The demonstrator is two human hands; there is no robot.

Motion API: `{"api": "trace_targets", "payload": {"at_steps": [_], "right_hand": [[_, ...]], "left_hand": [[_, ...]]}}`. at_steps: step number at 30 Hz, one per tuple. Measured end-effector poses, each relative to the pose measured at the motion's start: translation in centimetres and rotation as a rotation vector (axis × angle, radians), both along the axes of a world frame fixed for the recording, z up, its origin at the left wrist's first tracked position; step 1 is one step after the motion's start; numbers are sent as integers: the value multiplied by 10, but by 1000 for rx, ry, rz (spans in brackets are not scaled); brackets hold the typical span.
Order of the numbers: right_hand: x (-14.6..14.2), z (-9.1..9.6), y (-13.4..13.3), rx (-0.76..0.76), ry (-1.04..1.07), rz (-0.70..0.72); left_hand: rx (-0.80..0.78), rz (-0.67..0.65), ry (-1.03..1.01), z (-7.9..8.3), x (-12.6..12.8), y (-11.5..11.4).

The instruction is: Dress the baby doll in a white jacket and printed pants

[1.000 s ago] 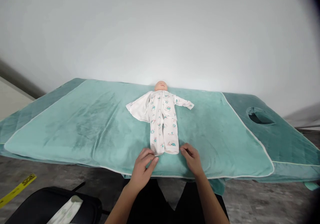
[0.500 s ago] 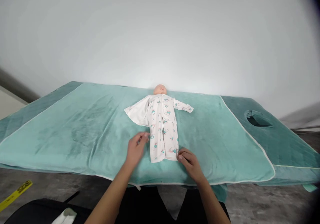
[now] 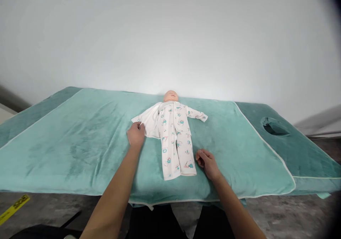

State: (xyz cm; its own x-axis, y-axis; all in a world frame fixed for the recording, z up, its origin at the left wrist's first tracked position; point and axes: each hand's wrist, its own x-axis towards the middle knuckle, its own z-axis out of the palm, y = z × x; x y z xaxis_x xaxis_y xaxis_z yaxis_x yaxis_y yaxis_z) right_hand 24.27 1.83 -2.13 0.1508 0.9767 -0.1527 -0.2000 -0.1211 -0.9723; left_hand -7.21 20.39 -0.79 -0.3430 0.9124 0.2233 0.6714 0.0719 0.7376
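A baby doll lies on its back on a teal blanket, head toward the wall. It wears a white printed sleepsuit whose left flap is spread open on the blanket. My left hand reaches forward and pinches the edge of that open flap. My right hand rests on the blanket just right of the suit's feet, fingers curled, nothing seen in them.
The blanket covers a darker teal massage table with a face hole at the right. A white wall stands close behind. The grey floor lies below the near edge, with a yellow tape strip at the lower left.
My left hand has moved from the suit's feet up and left to the open flap and closed on its edge. My right hand has stayed near the feet.
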Motion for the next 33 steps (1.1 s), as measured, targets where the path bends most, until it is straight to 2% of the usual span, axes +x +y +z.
{"api": "trace_targets", "payload": {"at_steps": [4, 7, 9, 12, 13, 14, 15, 17, 20, 23, 25, 28, 31, 33], "right_hand": [[-1, -1, 1, 10, 7, 10], [-1, 1, 2, 28, 28, -8], [-1, 2, 2, 46, 43, -39], [0, 0, 1, 59, 74, -66], [0, -1, 0, 62, 84, -65], [0, -3, -1, 65, 92, -60], [1, -5, -2, 67, 98, -55], [1, -6, -3, 67, 102, -54], [-2, 0, 2, 63, 61, -78], [-9, 21, 24, 138, -137, -131], [-16, 38, 51, 226, -310, -195], [-28, 62, 109, 299, -465, -257], [-40, 76, 177, 308, -626, -257], [-46, 80, 218, 258, -771, -231]], "left_hand": [[55, -49, -78, 17, 14, 6], [179, -145, -167, 45, 47, 7], [272, -323, -224, 69, 73, -4], [230, -728, -255, 101, 104, -31], [218, -811, -268, 108, 109, -39], [221, -841, -279, 113, 112, -45], [240, -816, -293, 114, 112, -47], [293, -659, -316, 109, 106, -41], [290, -459, -306, 93, 95, -12], [218, -441, -264, 82, 97, 23], [220, -477, -237, 82, 105, 44], [280, -479, -175, 85, 121, 78], [279, -406, -146, 81, 133, 111], [257, -370, -142, 73, 135, 126]]}}
